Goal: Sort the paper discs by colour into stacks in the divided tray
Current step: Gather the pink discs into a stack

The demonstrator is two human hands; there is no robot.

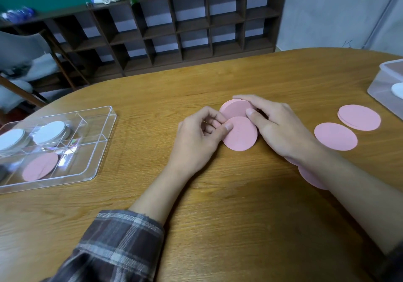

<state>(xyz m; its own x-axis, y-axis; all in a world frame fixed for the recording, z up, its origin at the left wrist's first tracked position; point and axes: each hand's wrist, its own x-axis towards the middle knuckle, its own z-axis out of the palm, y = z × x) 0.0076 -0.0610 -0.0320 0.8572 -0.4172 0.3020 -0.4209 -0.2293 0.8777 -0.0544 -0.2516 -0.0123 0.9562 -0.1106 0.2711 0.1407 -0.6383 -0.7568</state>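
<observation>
Pinching a flat pink disc (241, 136), the left hand (200, 137) holds it against the pink stack (234, 108) (slightly fanned) the right hand (281, 129) grips; divided tray (96, 172) sits well left, bare table (141, 133) between.

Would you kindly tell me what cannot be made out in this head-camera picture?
Head view:
- Pink discs under the right forearm: the arm covers most; count unclear.
- Pink stack held by the right hand: fingers hide its thickness.
- Divided tray: left end cut off by the frame edge.
- Plastic box: cut off at the right edge; contents unclear.
</observation>
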